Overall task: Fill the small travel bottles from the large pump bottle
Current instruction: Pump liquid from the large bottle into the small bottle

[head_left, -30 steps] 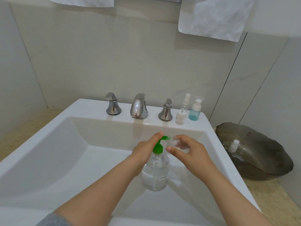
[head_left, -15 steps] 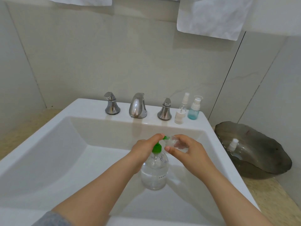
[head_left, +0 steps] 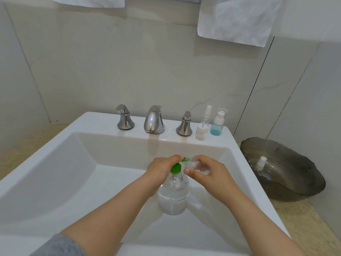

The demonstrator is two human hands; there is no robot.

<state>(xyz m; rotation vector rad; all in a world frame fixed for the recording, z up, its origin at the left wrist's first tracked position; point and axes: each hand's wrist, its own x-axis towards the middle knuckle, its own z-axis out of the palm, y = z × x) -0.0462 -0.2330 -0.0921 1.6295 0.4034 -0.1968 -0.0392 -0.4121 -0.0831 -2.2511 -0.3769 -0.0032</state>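
Observation:
A clear large pump bottle (head_left: pixel 173 197) with a green pump top stands in the white sink (head_left: pixel 60 169). My left hand (head_left: pixel 160 170) grips its neck, with a finger on the pump head. My right hand (head_left: pixel 210 174) holds a small clear travel bottle (head_left: pixel 196 165) tilted, its mouth against the green nozzle. Two more travel bottles stand on the sink's back ledge: a clear one with a white sprayer (head_left: pixel 203 124) and a blue one with a clear cap (head_left: pixel 217 122).
Chrome tap (head_left: pixel 154 120) with two handles sits at the sink's back. A dark glass bowl (head_left: pixel 287 172) on the counter to the right holds a white spray top (head_left: pixel 260 162). White towels hang above on the wall.
The pump head has sunk lower under my left finger. Both hands and the two bottles otherwise stay in place.

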